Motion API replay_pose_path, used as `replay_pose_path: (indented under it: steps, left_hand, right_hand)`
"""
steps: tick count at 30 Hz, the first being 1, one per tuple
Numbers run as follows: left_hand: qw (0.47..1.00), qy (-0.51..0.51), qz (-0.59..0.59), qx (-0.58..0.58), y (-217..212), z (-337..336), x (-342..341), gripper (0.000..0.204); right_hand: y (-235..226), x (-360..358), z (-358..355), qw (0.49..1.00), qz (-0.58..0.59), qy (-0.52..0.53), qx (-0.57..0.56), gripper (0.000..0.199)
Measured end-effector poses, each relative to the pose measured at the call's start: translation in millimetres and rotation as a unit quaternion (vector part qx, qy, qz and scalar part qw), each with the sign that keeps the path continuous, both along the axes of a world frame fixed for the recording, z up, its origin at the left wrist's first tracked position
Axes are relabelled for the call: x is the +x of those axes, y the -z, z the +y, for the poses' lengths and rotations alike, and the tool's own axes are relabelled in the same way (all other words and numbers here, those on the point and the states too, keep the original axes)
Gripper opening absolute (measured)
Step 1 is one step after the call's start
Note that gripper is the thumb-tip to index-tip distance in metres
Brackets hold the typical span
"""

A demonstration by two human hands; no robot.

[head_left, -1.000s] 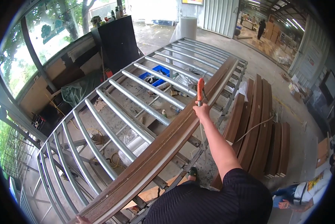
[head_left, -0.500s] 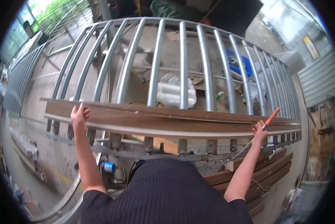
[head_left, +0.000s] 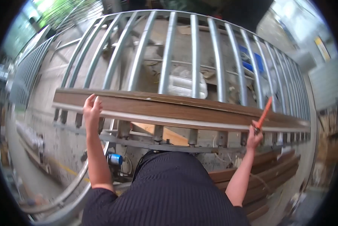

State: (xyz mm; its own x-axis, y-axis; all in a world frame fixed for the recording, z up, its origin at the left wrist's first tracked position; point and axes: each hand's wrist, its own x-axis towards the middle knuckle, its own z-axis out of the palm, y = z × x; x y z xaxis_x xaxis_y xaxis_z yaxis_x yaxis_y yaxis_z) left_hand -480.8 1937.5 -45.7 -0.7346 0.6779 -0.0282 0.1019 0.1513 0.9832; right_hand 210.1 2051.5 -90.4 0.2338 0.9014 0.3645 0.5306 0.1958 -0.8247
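A long brown wood-grain board [head_left: 165, 109] with a pale near edge lies crosswise on a roller conveyor [head_left: 196, 52]. A second brown strip [head_left: 176, 100] runs along its far side, with a thin gap between them. Over the board's left part is my left hand [head_left: 92, 110], its fingers partly curled and apart, with nothing visible in them. Whether it touches the board I cannot tell. My right hand [head_left: 254, 136], at the board's near edge toward the right, is closed round a slim orange tapered tool [head_left: 265, 112] pointing up and away; its exact kind is unclear.
Below right, several brown boards [head_left: 267, 175] are stacked. A blue motor-like cylinder [head_left: 115, 159] sits under the conveyor at left. Beyond the rollers are a white wrapped bundle [head_left: 186, 86] and a blue bin [head_left: 251, 59]. Another roller section [head_left: 33, 73] stands at far left.
The view has shifted, so the conveyor and board appear higher and more to the right. My left fingers have loosened and spread. The orange tool now points more upright in my right hand.
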Motion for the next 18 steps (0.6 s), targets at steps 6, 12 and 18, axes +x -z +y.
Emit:
replay_pose_path:
  steps: [6,12,18]
  left_hand:
    - [0.978,0.153,0.127,0.063,-1,-1,115,0.017]
    - [0.860,0.499,0.106,0.001,-14,-5,277,0.029]
    - [0.647,0.760,0.040,0.046,-13,-1,373,0.062]
  right_hand:
    - [-17,-50,-7,0.989,0.117,0.070,-0.058,0.023]
    - [-36,-111,-103,0.989,0.106,0.045,0.096,0.015]
    - [-9,-152,-220,0.985,0.170,0.027,-0.030,0.018]
